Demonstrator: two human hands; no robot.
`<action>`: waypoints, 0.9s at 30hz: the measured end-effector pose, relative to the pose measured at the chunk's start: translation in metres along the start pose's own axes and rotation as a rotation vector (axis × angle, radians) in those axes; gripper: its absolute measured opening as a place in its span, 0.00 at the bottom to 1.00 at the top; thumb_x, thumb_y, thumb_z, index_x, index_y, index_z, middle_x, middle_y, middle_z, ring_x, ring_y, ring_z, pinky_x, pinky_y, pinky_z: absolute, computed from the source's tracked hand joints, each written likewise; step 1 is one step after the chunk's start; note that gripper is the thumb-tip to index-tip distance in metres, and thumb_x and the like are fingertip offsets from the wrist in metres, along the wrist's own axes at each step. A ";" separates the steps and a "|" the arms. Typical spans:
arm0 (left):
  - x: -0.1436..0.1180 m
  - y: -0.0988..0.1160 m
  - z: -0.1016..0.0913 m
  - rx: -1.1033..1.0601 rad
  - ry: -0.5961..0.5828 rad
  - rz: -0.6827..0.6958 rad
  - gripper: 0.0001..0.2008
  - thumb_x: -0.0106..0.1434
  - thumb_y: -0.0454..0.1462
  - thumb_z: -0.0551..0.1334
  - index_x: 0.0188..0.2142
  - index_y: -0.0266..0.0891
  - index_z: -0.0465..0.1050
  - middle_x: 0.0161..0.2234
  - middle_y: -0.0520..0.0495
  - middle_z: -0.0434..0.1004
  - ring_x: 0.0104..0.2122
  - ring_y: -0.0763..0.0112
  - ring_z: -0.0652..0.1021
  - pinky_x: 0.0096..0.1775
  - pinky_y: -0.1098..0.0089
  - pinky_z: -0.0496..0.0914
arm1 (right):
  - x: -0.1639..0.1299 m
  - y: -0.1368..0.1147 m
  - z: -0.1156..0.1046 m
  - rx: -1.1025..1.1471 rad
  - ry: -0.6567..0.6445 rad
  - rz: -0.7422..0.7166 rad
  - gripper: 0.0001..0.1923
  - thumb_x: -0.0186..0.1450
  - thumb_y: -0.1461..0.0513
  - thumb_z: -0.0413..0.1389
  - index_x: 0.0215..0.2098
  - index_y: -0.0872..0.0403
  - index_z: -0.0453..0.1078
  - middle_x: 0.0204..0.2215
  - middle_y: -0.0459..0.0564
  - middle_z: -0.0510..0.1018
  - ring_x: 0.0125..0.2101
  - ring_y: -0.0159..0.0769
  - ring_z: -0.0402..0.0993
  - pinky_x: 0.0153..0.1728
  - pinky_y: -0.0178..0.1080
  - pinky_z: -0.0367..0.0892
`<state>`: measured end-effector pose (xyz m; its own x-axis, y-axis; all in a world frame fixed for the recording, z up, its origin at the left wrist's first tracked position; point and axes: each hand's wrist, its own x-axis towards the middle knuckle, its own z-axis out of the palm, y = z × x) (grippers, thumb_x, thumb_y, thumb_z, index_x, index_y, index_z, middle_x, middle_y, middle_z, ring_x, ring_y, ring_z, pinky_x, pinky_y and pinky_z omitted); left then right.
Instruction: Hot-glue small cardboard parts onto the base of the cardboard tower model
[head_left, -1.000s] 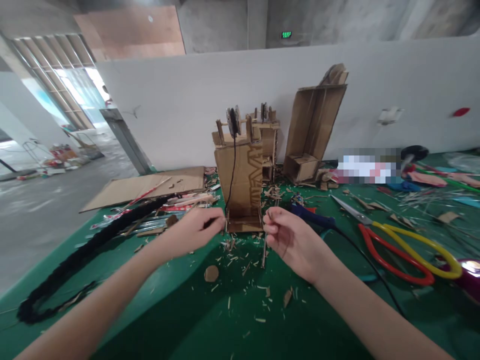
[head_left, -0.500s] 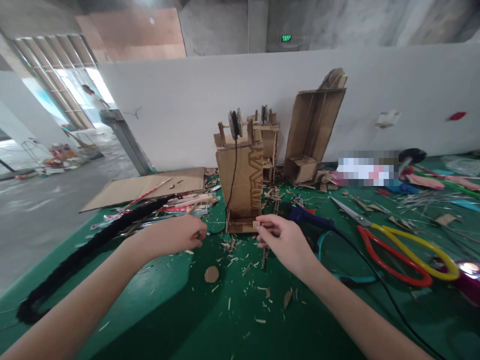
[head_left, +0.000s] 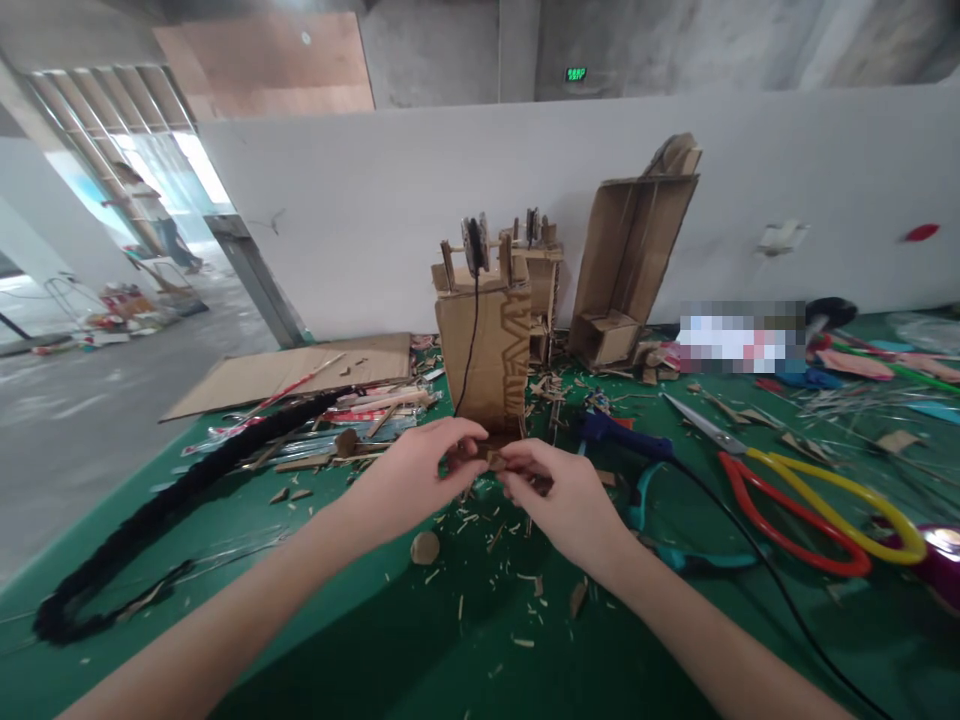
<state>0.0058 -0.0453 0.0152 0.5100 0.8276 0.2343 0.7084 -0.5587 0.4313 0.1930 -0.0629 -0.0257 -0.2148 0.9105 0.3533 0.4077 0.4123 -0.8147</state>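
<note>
A tall cardboard tower model [head_left: 484, 345] stands on the green table [head_left: 390, 640], with a black cord running down its front from a small spool at its top. My left hand [head_left: 412, 480] and my right hand [head_left: 559, 500] meet just in front of the tower's base, fingertips pinched together on a small brown cardboard piece [head_left: 491, 458]. Cardboard scraps and splinters lie scattered under and around both hands, and a round cardboard disc [head_left: 425, 547] lies just below my left hand.
Large red-and-yellow scissors [head_left: 795, 490] lie at the right. A blue-handled tool [head_left: 622, 437] with a black cable sits beside my right hand. A long black braid [head_left: 172, 500] runs down the left. Flat cardboard [head_left: 292, 372] and an open box [head_left: 630, 260] stand behind. A person walks far left.
Both hands have come together in front of the tower's base and now pinch a small cardboard piece between them; earlier they were apart on either side of the base.
</note>
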 end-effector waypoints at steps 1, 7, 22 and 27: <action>0.000 0.003 0.004 -0.086 -0.015 -0.015 0.11 0.62 0.39 0.53 0.43 0.44 0.68 0.37 0.51 0.74 0.32 0.73 0.73 0.32 0.72 0.67 | -0.001 -0.001 0.001 0.010 -0.011 -0.015 0.09 0.59 0.66 0.52 0.38 0.53 0.69 0.31 0.46 0.77 0.31 0.31 0.74 0.32 0.34 0.70; 0.000 0.006 0.015 -0.401 -0.088 -0.118 0.05 0.59 0.38 0.56 0.33 0.39 0.67 0.28 0.52 0.73 0.26 0.75 0.73 0.28 0.73 0.68 | -0.004 -0.004 0.002 -0.059 -0.034 -0.082 0.11 0.59 0.65 0.52 0.41 0.52 0.68 0.32 0.46 0.77 0.32 0.31 0.73 0.32 0.34 0.69; -0.002 0.009 0.011 -0.705 0.177 -0.246 0.15 0.58 0.38 0.59 0.45 0.40 0.67 0.32 0.50 0.77 0.34 0.69 0.78 0.39 0.66 0.75 | 0.008 0.039 -0.083 -1.347 -0.042 0.262 0.18 0.57 0.65 0.48 0.45 0.60 0.65 0.35 0.61 0.72 0.38 0.50 0.66 0.33 0.43 0.58; -0.003 0.010 0.006 -0.611 0.249 -0.191 0.13 0.59 0.38 0.58 0.44 0.40 0.68 0.32 0.50 0.77 0.34 0.69 0.78 0.39 0.67 0.75 | 0.015 0.032 -0.087 -1.224 0.045 0.270 0.13 0.58 0.61 0.49 0.40 0.59 0.66 0.33 0.59 0.72 0.37 0.49 0.68 0.29 0.40 0.58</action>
<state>0.0146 -0.0540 0.0131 0.2248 0.9371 0.2671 0.3354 -0.3318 0.8817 0.2802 -0.0329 -0.0067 0.0244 0.9605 0.2771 0.9948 -0.0508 0.0884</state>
